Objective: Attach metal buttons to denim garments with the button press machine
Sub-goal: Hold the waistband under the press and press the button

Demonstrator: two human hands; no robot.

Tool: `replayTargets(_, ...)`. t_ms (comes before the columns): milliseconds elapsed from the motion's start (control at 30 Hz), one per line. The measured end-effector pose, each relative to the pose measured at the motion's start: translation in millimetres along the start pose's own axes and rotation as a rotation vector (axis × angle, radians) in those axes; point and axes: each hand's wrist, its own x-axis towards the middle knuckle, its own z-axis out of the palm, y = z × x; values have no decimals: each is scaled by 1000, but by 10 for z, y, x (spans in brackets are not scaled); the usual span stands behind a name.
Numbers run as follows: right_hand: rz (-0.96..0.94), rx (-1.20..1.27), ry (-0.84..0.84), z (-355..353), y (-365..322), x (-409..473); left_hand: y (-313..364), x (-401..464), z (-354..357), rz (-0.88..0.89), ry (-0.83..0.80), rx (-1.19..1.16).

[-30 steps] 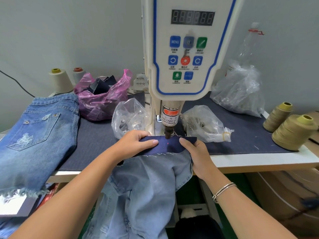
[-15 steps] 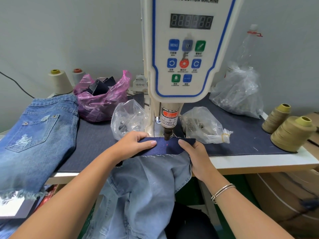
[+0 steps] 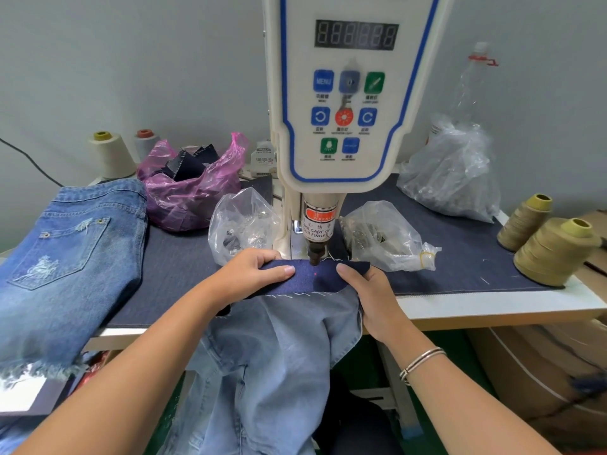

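A white button press machine (image 3: 345, 93) stands at the middle of the table, its dark punch tip (image 3: 314, 256) just above a dark navy waistband (image 3: 315, 277). A red laser dot shows on the band below the tip. The band belongs to a light blue denim garment (image 3: 279, 356) hanging off the table's front edge. My left hand (image 3: 253, 274) pinches the band left of the punch, thumb on top. My right hand (image 3: 368, 297) grips the band's right end. Two clear bags of metal buttons (image 3: 243, 224) (image 3: 384, 234) lie either side of the punch.
Folded blue jeans (image 3: 69, 257) lie at the left. A pink bag of fabric scraps (image 3: 193, 185), two thread cones (image 3: 111, 156) and a large clear bag (image 3: 453, 178) stand at the back. Two olive thread cones (image 3: 555, 251) sit at the right edge.
The punch tip sits a little higher off the band than a second ago. Both hands keep their hold on the waistband in nearly the same place.
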Motion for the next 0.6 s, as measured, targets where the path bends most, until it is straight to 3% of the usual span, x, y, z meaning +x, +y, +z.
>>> replayTargets(600, 16, 1, -3, -1, 10, 7, 55, -19, -10, 9, -48, -1)
